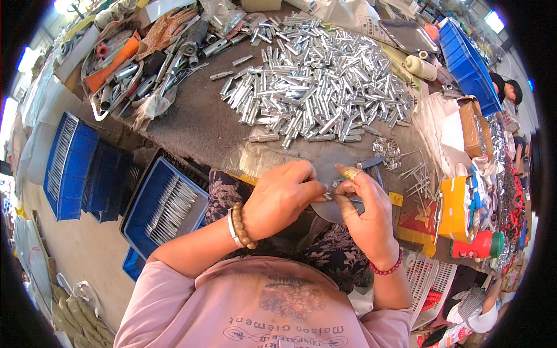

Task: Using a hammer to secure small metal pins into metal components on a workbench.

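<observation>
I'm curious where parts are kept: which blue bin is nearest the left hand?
The rod-filled blue bin right beside the left forearm. A lower bin shows only partly; the other rod-filled bin and upper-right bin are farther away.

We are seeing a beige bottle lying near a blue bin, a yellow box sitting just beside a red, green-lidded jar, and a mottled orange glove topping piled tools.
</observation>
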`<action>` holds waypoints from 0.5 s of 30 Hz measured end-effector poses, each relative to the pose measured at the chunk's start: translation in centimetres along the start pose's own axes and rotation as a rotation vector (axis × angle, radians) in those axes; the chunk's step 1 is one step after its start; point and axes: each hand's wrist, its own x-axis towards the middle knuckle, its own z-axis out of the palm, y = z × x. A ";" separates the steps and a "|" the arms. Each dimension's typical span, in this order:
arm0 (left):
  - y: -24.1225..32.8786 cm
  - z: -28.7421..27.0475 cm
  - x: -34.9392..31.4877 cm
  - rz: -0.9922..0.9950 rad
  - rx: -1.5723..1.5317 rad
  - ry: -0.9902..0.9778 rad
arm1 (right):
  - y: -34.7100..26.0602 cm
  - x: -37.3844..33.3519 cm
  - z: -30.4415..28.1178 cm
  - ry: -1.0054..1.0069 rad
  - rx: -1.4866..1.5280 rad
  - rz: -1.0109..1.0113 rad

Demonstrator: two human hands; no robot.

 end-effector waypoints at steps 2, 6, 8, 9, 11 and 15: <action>-0.1 0.1 0.0 0.001 -0.005 0.002 | -0.2 0.0 0.0 0.002 -0.033 -0.025; 0.0 0.1 0.1 0.003 -0.008 -0.004 | -0.4 -0.1 0.1 0.013 -0.112 -0.079; 0.2 0.2 0.1 -0.017 -0.023 -0.002 | -1.0 -0.2 0.1 0.011 -0.153 -0.069; 0.3 0.2 0.1 -0.013 -0.024 -0.005 | -1.2 -0.2 0.1 0.008 -0.192 -0.061; 0.3 0.1 0.1 -0.042 -0.024 -0.013 | -1.3 0.1 0.1 0.007 -0.180 -0.058; -0.1 0.0 0.1 -0.005 0.014 -0.035 | -1.0 0.1 0.0 -0.006 -0.103 -0.025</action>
